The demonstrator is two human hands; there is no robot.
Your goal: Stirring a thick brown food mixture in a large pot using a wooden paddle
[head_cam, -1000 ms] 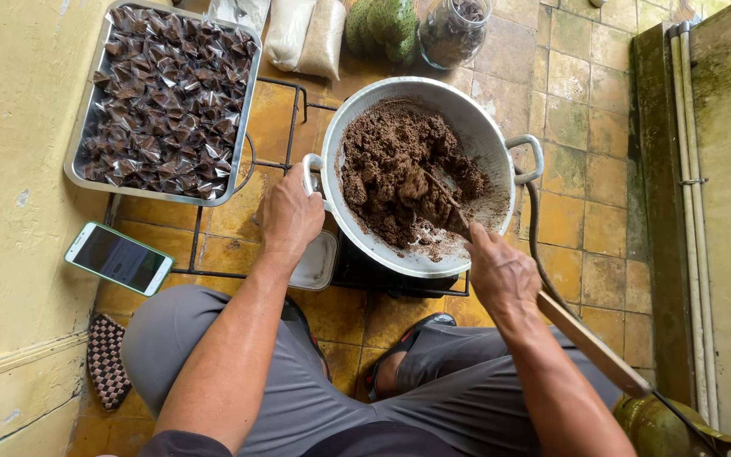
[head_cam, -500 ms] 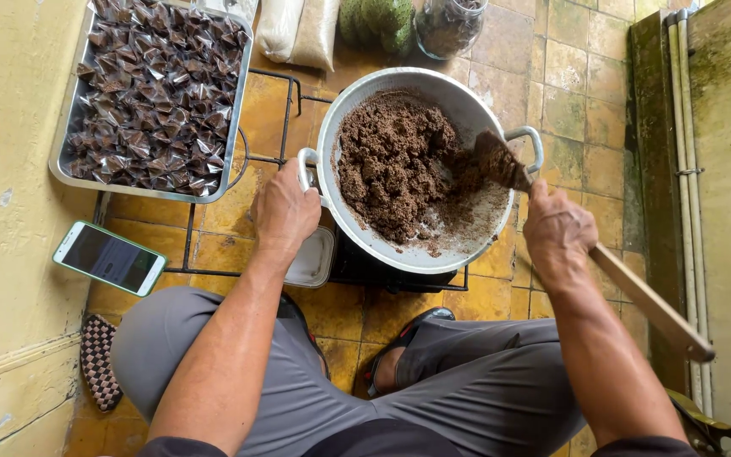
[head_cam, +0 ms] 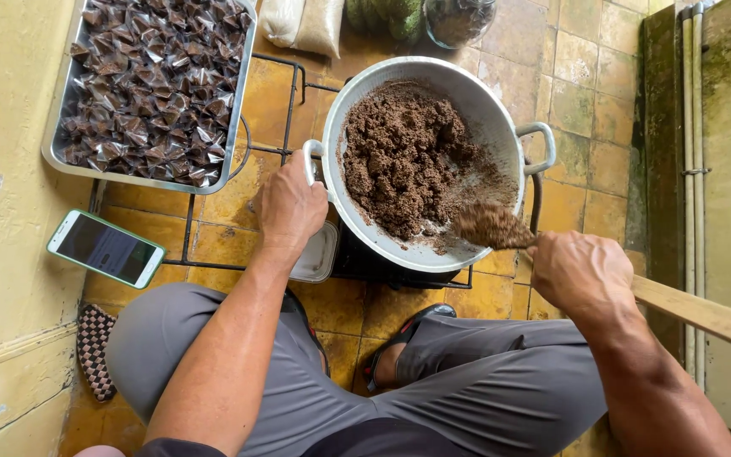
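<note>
A large metal pan (head_cam: 501, 118) sits on a black burner frame and holds a crumbly dark brown mixture (head_cam: 399, 156). My left hand (head_cam: 288, 207) grips the pan's left handle. My right hand (head_cam: 579, 272) is closed around a long wooden paddle (head_cam: 695, 311). The paddle's blade (head_cam: 491, 227) carries a lump of the brown mixture and rests at the pan's near right rim.
A steel tray (head_cam: 61, 144) of several small dark wrapped pieces lies at the upper left. A phone (head_cam: 105, 248) lies on the tiled floor by the yellow wall. Bags and a glass jar (head_cam: 458, 19) stand behind the pan. My legs are crossed below.
My right hand has drawn the paddle from the middle of the pan out to its right side and then down to the near rim, lifting a lump of mixture. The left hand stayed on the handle.
</note>
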